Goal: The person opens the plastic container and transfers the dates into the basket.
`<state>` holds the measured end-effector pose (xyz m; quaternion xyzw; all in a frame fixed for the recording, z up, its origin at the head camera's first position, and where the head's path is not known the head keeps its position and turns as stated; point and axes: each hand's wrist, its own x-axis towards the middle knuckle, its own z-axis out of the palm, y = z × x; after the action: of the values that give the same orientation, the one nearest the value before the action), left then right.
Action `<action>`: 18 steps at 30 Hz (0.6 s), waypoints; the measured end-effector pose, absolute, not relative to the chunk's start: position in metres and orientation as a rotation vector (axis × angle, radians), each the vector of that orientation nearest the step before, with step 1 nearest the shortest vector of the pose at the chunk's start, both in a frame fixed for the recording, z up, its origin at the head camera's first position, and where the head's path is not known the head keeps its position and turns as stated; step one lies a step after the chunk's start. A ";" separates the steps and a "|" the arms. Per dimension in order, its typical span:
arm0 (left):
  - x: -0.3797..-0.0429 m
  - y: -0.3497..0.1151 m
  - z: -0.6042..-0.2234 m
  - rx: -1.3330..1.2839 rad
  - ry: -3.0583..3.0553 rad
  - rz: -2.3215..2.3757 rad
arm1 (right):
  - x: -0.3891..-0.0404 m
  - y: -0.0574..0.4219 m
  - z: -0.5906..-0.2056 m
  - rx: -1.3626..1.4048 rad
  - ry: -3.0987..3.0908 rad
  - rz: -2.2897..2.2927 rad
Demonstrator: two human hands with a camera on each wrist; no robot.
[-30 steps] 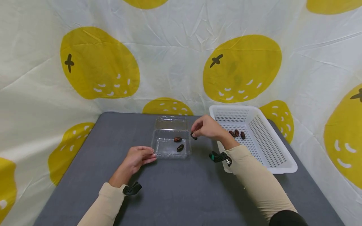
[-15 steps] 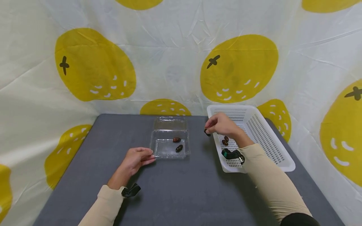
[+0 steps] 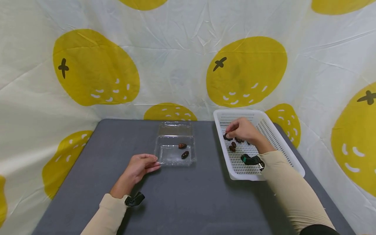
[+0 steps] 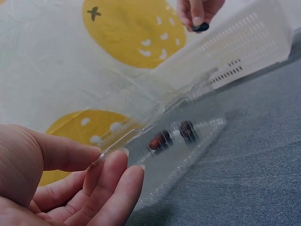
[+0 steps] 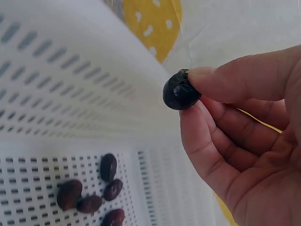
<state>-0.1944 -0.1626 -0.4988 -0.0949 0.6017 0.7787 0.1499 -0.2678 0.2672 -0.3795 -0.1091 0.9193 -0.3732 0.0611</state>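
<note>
My right hand (image 3: pixel 243 130) pinches a dark, wrinkled date (image 5: pixel 181 90) between thumb and fingertips, above the inside of the white perforated basket (image 3: pixel 232 174). Below it, several brown dates (image 5: pixel 69 194) lie on the basket's floor. With thumb and fingers my left hand (image 3: pixel 142 168) pinches the near left rim of a clear plastic clamshell box (image 3: pixel 168 162), whose lid (image 3: pixel 175 129) is folded back away from me. Inside the box rest two dates, a reddish one (image 3: pixel 182 146) and a darker one (image 3: pixel 185 155).
Both containers stand on a grey table (image 3: pixel 188 202), the basket to the right of the box with a strip of tabletop between them. Behind the table hangs a pale curtain (image 3: pixel 173 75) with yellow fruit prints.
My right hand has moved right, from beside the clear box to over the basket, still pinching the dark date. My left hand keeps its hold on the box rim.
</note>
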 end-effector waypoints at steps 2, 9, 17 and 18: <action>-0.195 -0.163 -0.499 -0.274 1.734 2.233 | -0.269 0.274 -0.381 -0.311 2.802 -1.112; -0.195 -0.161 -0.500 -0.292 1.718 2.250 | -0.269 0.291 -0.386 -0.266 2.813 -1.120; -0.194 -0.162 -0.500 -0.235 1.702 2.268 | -0.270 0.306 -0.392 -0.157 2.821 -1.096; -0.193 -0.162 -0.499 -0.232 1.703 2.269 | -0.270 0.308 -0.393 -0.147 2.824 -1.097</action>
<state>-0.1935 -0.1620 -0.4991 -0.0806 0.5919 0.7884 0.1469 -0.2702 0.3075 -0.3927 -0.0483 0.9297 -0.3611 0.0545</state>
